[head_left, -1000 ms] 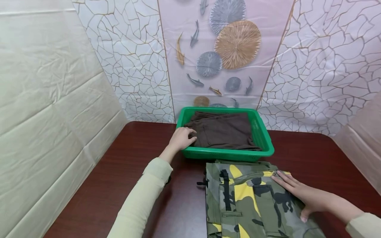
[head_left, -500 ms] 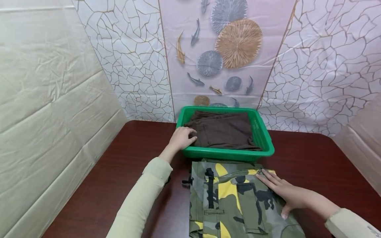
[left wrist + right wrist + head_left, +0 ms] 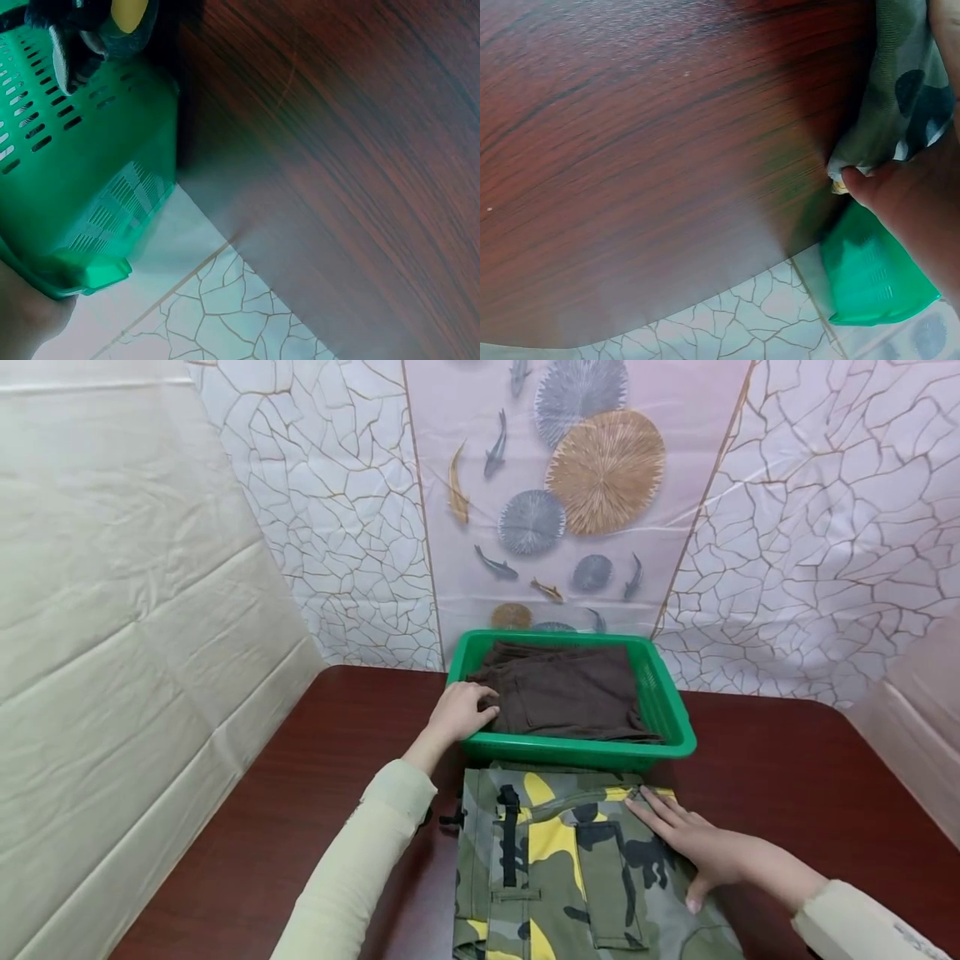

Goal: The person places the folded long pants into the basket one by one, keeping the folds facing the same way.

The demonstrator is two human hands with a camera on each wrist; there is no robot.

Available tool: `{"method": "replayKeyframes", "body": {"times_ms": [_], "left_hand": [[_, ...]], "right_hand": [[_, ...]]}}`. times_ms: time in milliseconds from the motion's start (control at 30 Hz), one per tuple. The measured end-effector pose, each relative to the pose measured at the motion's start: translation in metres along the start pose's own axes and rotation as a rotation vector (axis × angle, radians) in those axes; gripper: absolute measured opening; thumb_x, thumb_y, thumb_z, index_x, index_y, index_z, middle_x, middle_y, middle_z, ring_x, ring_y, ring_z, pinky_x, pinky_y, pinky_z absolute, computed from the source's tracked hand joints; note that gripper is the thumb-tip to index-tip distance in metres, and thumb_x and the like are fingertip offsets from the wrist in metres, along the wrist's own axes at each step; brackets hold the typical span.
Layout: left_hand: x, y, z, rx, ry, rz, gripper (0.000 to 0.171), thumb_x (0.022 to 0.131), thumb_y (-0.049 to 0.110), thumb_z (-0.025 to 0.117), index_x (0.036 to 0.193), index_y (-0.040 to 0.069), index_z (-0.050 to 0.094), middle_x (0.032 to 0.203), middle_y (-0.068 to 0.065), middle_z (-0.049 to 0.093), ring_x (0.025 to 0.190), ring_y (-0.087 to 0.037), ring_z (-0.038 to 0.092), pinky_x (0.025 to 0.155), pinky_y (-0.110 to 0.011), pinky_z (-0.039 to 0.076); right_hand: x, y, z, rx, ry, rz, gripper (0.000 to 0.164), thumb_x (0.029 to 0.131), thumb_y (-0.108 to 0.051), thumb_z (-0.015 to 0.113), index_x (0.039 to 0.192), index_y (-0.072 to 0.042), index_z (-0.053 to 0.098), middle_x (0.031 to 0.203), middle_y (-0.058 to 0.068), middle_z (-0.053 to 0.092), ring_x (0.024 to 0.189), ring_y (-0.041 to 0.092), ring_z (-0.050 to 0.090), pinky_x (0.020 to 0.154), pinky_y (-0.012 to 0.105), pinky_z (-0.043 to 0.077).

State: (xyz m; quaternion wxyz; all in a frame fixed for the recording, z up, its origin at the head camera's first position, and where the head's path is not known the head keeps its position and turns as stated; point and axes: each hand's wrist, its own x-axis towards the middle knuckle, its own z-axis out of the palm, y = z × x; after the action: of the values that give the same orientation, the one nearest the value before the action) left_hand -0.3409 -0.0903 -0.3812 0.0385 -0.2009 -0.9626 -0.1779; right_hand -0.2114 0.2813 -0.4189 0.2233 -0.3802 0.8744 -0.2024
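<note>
Folded camouflage trousers [image 3: 555, 868] in green, grey, black and yellow lie on the table in front of a green plastic basket [image 3: 577, 750]. My right hand [image 3: 705, 852] rests on their right part, fingers spread and thumb apart; in the right wrist view a fingertip reaches the edge of the cloth. At the basket's front left corner my left hand [image 3: 459, 714] grips the rim, its fingers bent over into the inside. Dark brown folded trousers [image 3: 570, 693] lie in the basket, close by those fingers. In the left wrist view only a bit of the left hand [image 3: 30, 315] shows, beside the basket rim.
The dark red wooden table [image 3: 247, 843] extends to both sides and ends behind the basket at a patterned wall covering [image 3: 352, 527]. A pale cloth wall [image 3: 135, 652] runs along its left side. A black strap end [image 3: 450, 820] sticks out left of the camouflage trousers.
The camouflage trousers have slid left across the table, with my right hand moving along on them. They now lie more squarely before the basket. My left hand has stayed at the rim.
</note>
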Motion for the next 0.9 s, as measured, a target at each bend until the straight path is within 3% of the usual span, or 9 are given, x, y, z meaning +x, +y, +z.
{"method": "replayKeyframes", "body": {"times_ms": [133,200,333,433,533,633,700,767,900], "left_hand": [[-0.004,0.0,0.0,-0.082,0.087,0.034,0.029,0.097,0.025,0.054,0.12,0.012,0.065,0.121,-0.005,0.064,0.118,-0.025,0.054,0.103,-0.042,0.042],[-0.009,0.0,-0.002,-0.115,0.165,0.044,0.026,0.097,0.022,0.053,0.116,0.012,0.068,0.118,-0.005,0.065,0.115,-0.025,0.056,0.098,-0.042,0.046],[-0.021,-0.001,-0.01,-0.161,0.268,0.061,0.024,0.097,0.02,0.053,0.112,0.012,0.069,0.116,-0.006,0.067,0.111,-0.025,0.059,0.092,-0.043,0.049],[-0.032,-0.002,-0.018,-0.214,0.258,0.074,0.025,0.097,0.021,0.053,0.114,0.011,0.068,0.117,-0.007,0.066,0.106,-0.026,0.06,0.088,-0.043,0.05],[-0.045,-0.008,-0.025,-0.279,0.234,0.064,0.025,0.097,0.021,0.054,0.114,0.01,0.067,0.115,-0.008,0.067,0.085,-0.026,0.061,0.076,-0.038,0.049],[-0.06,-0.016,-0.03,-0.364,0.226,0.023,0.025,0.096,0.019,0.055,0.115,0.008,0.067,0.111,-0.009,0.068,0.068,-0.024,0.055,0.064,-0.032,0.044],[-0.071,-0.022,-0.033,-0.433,0.229,-0.022,0.025,0.096,0.017,0.055,0.116,0.006,0.066,0.109,-0.011,0.069,0.071,-0.022,0.058,0.063,-0.029,0.044],[-0.082,-0.027,-0.037,-0.514,0.212,-0.084,0.026,0.096,0.016,0.054,0.117,0.004,0.065,0.111,-0.014,0.068,0.082,-0.023,0.063,0.066,-0.027,0.047],[-0.1,-0.035,-0.043,-0.752,0.096,-0.254,0.031,0.097,0.018,0.051,0.121,0.0,0.062,0.119,-0.018,0.063,0.095,-0.02,0.064,0.08,-0.031,0.054]], "right_hand": [[-0.005,0.005,0.002,0.065,-0.023,0.005,0.128,0.061,-0.049,0.077,0.153,-0.015,-0.005,0.151,0.033,-0.014,0.13,0.065,-0.004,0.087,0.081,0.015],[-0.006,0.012,0.001,0.059,-0.046,-0.016,0.123,0.066,-0.047,0.075,0.153,-0.017,-0.005,0.152,0.029,-0.019,0.137,0.051,-0.016,0.09,0.078,0.021],[-0.01,0.012,-0.011,0.12,-0.082,-0.016,0.108,0.076,-0.039,0.073,0.154,-0.02,0.001,0.15,0.034,-0.017,0.137,0.052,-0.017,0.09,0.075,0.026],[-0.017,0.002,-0.024,0.174,-0.066,0.053,0.096,0.082,-0.033,0.07,0.154,-0.016,0.009,0.147,0.041,-0.007,0.129,0.065,-0.004,0.091,0.077,0.023],[-0.026,-0.004,-0.032,0.111,0.005,0.109,0.083,0.087,-0.033,0.065,0.149,-0.001,0.02,0.148,0.039,0.013,0.131,0.062,0.012,0.094,0.071,0.03],[-0.035,-0.005,-0.034,0.044,0.109,0.149,0.07,0.09,-0.033,0.063,0.141,0.006,0.035,0.142,0.03,0.038,0.13,0.041,0.04,0.094,0.047,0.046],[-0.04,-0.004,-0.033,0.06,0.171,0.175,0.061,0.092,-0.03,0.06,0.136,0.008,0.042,0.133,0.027,0.049,0.119,0.025,0.053,0.086,0.032,0.051],[-0.045,-0.002,-0.031,0.146,0.219,0.216,0.053,0.094,-0.025,0.057,0.132,0.009,0.046,0.126,0.025,0.055,0.109,0.015,0.058,0.079,0.025,0.052],[-0.054,-0.001,-0.024,0.405,0.272,0.35,0.049,0.098,-0.023,0.05,0.129,0.016,0.044,0.12,0.03,0.056,0.098,0.023,0.063,0.074,0.033,0.056]]}}
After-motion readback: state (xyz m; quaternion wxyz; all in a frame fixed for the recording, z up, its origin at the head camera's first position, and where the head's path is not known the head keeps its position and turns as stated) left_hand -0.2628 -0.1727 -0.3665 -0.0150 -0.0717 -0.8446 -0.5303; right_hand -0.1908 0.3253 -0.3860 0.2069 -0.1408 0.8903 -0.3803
